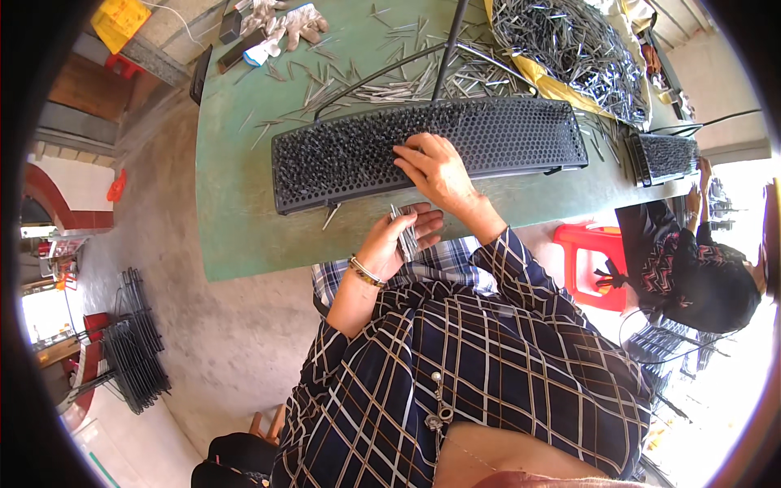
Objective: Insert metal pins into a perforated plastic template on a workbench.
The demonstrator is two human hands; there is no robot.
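Observation:
A long black perforated rack stands on the green table in front of me. Its left half is packed with thin dark sticks; rows of bare round holes show on the right. My right hand is over the rack's middle, fingers bent and pressed together at the border between filled and bare holes; what they pinch is too small to make out. Below the rack's front edge, my left hand is palm up. It holds a bundle of thin metallic sticks across the palm, thumb against them.
Loose sticks lie scattered behind the rack. A big heap of sticks sits on yellow sheeting at the back right. Work gloves lie at the back left. At right, a person works at another rack, near a red stool.

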